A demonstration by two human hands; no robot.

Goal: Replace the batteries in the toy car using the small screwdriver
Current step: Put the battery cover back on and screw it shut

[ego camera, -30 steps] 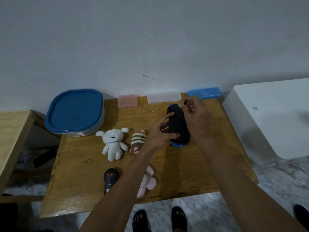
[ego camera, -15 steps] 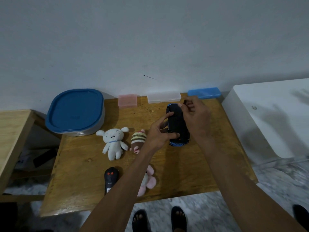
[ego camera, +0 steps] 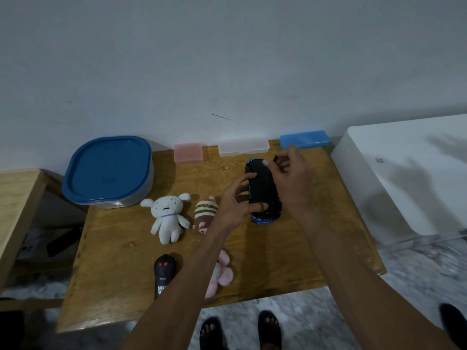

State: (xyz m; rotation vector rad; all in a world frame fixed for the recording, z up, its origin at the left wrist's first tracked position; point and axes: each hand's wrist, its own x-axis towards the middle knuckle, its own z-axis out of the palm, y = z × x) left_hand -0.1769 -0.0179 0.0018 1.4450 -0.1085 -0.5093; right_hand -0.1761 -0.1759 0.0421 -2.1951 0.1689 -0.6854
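Note:
The toy car (ego camera: 262,193), blue with its black underside turned up, is at the right middle of the wooden table (ego camera: 252,261). My left hand (ego camera: 235,200) grips the car's left side with index finger and thumb curled round its edge. My right hand (ego camera: 290,178) is over the car's far right side, fingers curled, pinching a small dark object against the underside; I cannot make out whether it is the screwdriver. A black remote control (ego camera: 163,274) with two red buttons lies near the table's front edge.
A blue-lidded container (ego camera: 108,170) stands back left. Pink (ego camera: 188,152), clear (ego camera: 243,146) and blue (ego camera: 304,139) small boxes line the wall. A white plush (ego camera: 166,218), a striped plush (ego camera: 205,213) and a pink plush (ego camera: 222,274) lie on the table. A white appliance (ego camera: 404,178) stands right.
Both hands and the car have stayed almost in place. My right hand's fingers have shifted slightly over the car's far end.

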